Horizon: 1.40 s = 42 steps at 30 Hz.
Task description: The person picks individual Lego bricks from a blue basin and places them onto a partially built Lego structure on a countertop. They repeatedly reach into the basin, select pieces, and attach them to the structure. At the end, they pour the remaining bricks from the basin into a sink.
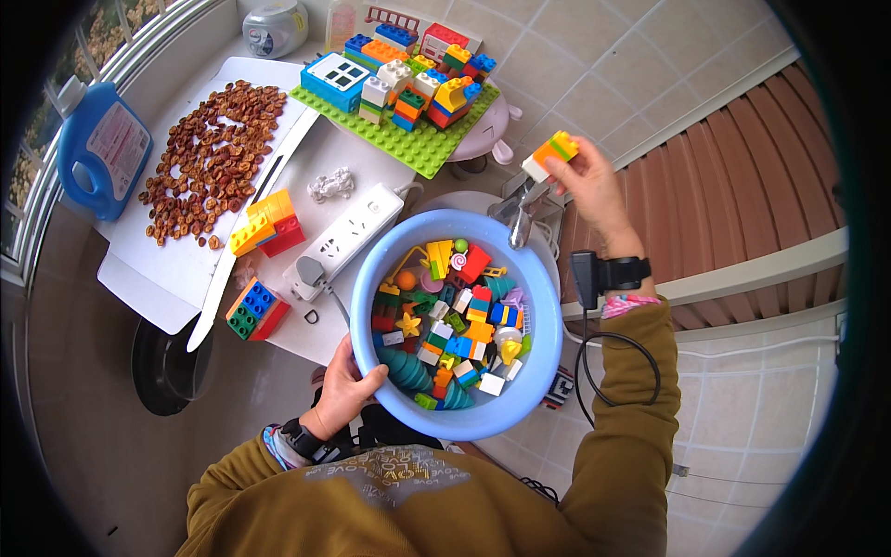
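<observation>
Head view: my left hand (pixel 343 394) grips the blue basin (pixel 550 343) by its rim; beyond those fingers, a green baseplate (pixel 427 153) stands partly built. Right of them, many loose bricks (pixel 478 331) remain inside; my right hand (pixel 596 188) pinches a small brick stack (pixel 549 160), unattached.

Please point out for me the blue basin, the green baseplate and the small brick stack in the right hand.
Blue basin (pixel 549 325): head view, on the right side of its rim.
Green baseplate (pixel 423 158): head view, on bare studs near its front corner.
Small brick stack (pixel 548 153): head view, on its orange part.
</observation>
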Each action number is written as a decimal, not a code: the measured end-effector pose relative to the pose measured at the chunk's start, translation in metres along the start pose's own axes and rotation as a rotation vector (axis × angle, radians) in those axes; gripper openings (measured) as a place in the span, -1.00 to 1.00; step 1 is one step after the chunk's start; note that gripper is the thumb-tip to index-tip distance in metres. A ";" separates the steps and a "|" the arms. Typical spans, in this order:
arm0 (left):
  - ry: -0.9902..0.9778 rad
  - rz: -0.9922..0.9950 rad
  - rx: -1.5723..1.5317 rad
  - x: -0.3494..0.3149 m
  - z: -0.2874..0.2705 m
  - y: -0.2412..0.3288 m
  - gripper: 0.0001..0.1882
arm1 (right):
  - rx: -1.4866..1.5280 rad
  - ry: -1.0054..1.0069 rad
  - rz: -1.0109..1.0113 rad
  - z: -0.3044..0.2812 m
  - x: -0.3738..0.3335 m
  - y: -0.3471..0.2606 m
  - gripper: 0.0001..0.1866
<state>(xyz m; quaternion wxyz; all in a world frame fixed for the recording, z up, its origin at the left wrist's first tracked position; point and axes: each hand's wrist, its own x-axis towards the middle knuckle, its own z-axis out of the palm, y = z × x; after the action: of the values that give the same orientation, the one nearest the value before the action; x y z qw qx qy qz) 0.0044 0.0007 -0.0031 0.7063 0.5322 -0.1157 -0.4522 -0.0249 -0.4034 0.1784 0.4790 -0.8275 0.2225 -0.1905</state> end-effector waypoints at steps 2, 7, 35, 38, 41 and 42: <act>-0.003 -0.027 0.008 -0.001 -0.002 -0.001 -0.25 | 0.121 0.012 -0.104 0.001 -0.013 -0.021 -0.68; -0.001 0.033 -0.019 0.000 -0.002 -0.005 -0.24 | -0.208 -0.047 -0.383 0.024 -0.082 -0.036 -0.69; 0.024 0.015 -0.014 0.000 0.001 -0.003 -0.25 | -0.076 -0.418 0.106 0.024 -0.148 -0.045 -0.65; 0.022 0.024 -0.014 0.000 0.001 -0.002 -0.25 | -1.174 -0.675 -0.155 0.061 -0.148 -0.016 -0.69; 0.000 0.096 0.018 -0.001 0.000 -0.002 -0.24 | -0.379 -0.234 0.211 0.048 -0.146 -0.002 -0.71; 0.005 0.014 -0.011 -0.001 0.000 -0.002 -0.24 | -0.209 -0.250 0.065 0.039 -0.143 -0.001 -0.69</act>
<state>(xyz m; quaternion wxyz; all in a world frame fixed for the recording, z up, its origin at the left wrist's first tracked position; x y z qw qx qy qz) 0.0031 0.0013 -0.0042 0.7126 0.5288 -0.1152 -0.4464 -0.1227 -0.2969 0.1468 0.4201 -0.8824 0.2066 -0.0461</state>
